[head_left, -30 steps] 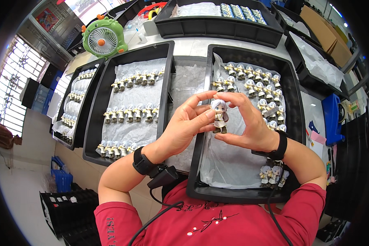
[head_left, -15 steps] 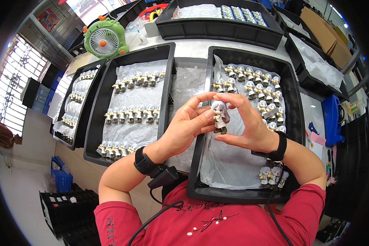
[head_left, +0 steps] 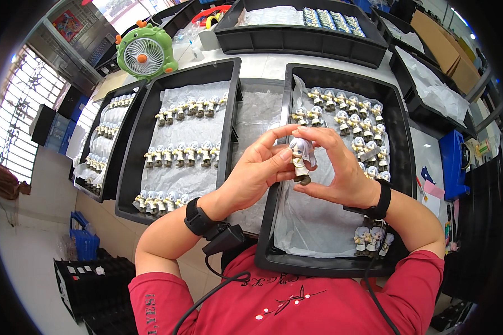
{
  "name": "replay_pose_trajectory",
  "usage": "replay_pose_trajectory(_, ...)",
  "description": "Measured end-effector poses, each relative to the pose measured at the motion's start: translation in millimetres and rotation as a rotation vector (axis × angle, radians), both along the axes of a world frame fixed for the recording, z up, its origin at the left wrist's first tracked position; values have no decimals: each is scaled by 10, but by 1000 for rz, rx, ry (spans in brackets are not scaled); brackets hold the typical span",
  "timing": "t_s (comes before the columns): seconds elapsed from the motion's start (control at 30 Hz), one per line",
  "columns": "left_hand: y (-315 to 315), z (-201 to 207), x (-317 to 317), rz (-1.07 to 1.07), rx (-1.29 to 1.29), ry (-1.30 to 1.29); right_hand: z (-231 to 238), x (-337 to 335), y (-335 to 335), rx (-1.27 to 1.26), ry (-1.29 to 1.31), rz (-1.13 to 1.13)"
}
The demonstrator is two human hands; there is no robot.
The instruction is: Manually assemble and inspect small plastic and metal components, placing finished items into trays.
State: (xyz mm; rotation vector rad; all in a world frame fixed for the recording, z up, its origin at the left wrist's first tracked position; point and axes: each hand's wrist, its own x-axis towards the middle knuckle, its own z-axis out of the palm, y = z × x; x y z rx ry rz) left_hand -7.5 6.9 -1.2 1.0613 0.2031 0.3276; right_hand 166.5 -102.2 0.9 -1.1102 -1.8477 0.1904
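Observation:
A small figurine (head_left: 300,158) with pale silver hair, white-and-gold clothes and dark boots stands upright between my two hands, above the near right tray (head_left: 267,234). My left hand (head_left: 251,173) pinches it from the left, the thumb lying across its side by the hair. My right hand (head_left: 343,173) curves round it in a C shape. Its fingertips rest at the top of the head and its thumb tip sits by the boots. Part of the figurine's right side is shaded by the right hand. Like figurines (head_left: 355,120) lie in rows on white paper at the tray's far end.
Left of my hands, another black tray (head_left: 229,111) holds three rows of figurines; a narrower tray (head_left: 110,148) stands beyond it. A green fan (head_left: 145,53) is at the back left. A large black tray (head_left: 302,44) stands at the back. Loose figurines (head_left: 370,240) lie near my right forearm.
The figurine has turned and tilted slightly between my fingers. Both hands stay in nearly the same place, and the whole view has shifted very little.

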Motion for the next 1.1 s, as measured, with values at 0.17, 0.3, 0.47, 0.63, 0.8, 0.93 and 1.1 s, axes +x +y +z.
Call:
replay_pose_trajectory(0.17,-7,47,-4,-32,2,-4,18,-6,-8,16,-20,1)
replay_pose_trajectory(0.3,-3,45,-2,-37,0,-6,15,-11,-11,18,-20,7)
replay_pose_trajectory(0.47,-10,65,-5,-61,-12,-10,3,-14,-3,21,-17,7)
replay_pose_trajectory(0.63,-9,63,-8,-78,-12,-14,-1,-15,-7,10,-11,3)
replay_pose_trajectory(0.8,-6,51,-3,-60,-29,-13,-8,-13,-2,-3,6,-3)
replay_pose_trajectory(0.93,10,28,-6,-15,-8,4,-16,-5,-1,-2,0,-23)
replay_pose_trajectory(1.1,1,41,-9,1,-2,32,-10,-4,-4,-1,-3,-35)
